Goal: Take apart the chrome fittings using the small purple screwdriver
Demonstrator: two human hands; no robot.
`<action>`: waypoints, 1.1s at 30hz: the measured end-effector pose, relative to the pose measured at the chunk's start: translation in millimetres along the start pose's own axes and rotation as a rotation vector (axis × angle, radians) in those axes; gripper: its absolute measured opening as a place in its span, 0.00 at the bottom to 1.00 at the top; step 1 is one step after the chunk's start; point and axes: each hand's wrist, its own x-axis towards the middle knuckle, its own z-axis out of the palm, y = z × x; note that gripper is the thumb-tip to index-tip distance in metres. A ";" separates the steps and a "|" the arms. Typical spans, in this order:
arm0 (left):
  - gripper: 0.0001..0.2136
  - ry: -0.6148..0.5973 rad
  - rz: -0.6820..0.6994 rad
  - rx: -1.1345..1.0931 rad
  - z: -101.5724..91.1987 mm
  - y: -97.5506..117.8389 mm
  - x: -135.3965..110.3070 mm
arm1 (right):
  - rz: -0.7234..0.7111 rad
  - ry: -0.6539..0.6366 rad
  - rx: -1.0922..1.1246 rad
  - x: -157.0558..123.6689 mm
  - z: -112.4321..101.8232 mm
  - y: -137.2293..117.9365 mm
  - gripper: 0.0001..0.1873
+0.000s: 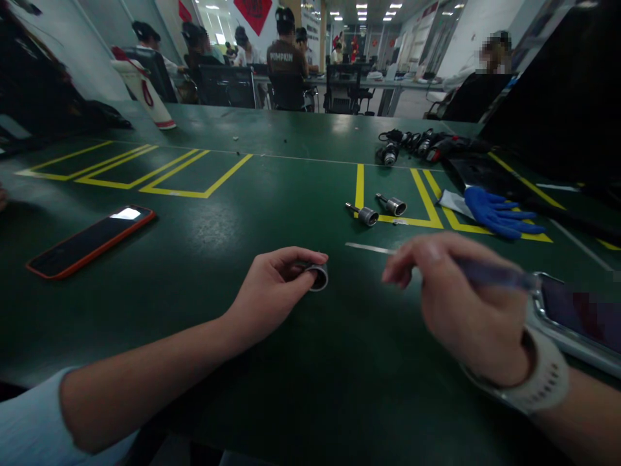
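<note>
My left hand (272, 291) rests on the green table (301, 188), its fingers pinched round a small metal socket (317, 276) with the open end facing right. My right hand (456, 304), with a white watch on the wrist, is closed on a thin pen-like tool (495, 275) whose shaft runs right toward a phone; its tip is hidden behind my fingers. Both hands are about a hand's width apart. Two more metal sockets (363, 213) (394, 205) lie beyond them on a yellow line, and a thin metal strip (369, 248) lies just past my right hand.
A phone in a red case (92, 239) lies at the left. Another phone (577, 317) lies by my right wrist. A blue glove (499, 213) and a black tool pile (417, 145) sit at the right back. People sit at desks beyond the table.
</note>
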 end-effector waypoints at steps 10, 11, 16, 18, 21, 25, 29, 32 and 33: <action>0.08 -0.027 -0.043 -0.013 -1.3 2.3 1.6 | 0.304 0.500 -0.171 56.2 -43.7 79.6 0.16; 0.08 -0.036 -0.042 -0.022 -1.5 1.5 1.7 | 0.311 0.486 -0.192 54.6 -45.1 84.5 0.16; 0.08 -0.019 -0.055 -0.037 -0.6 0.6 1.4 | 0.345 0.429 -0.332 51.6 -48.2 97.0 0.16; 0.07 -0.014 -0.064 -0.036 -0.4 1.6 1.0 | 0.367 0.410 -0.341 52.0 -48.9 99.3 0.16; 0.08 -0.025 -0.070 -0.043 -0.8 1.8 0.6 | 0.384 0.391 -0.336 52.2 -49.3 103.0 0.15; 0.08 -0.029 -0.070 -0.058 -1.3 -0.4 1.0 | 0.403 0.372 -0.352 52.1 -49.1 106.4 0.15; 0.08 -0.026 -0.072 -0.062 -1.0 -1.1 1.4 | 0.437 0.334 -0.390 52.9 -51.8 103.6 0.14; 0.08 -0.022 -0.071 -0.056 -0.7 0.8 1.2 | 0.468 0.288 -0.425 53.9 -56.0 97.5 0.13; 0.08 -0.018 -0.070 -0.051 -0.6 1.6 1.2 | 0.478 0.271 -0.436 54.4 -57.2 95.0 0.13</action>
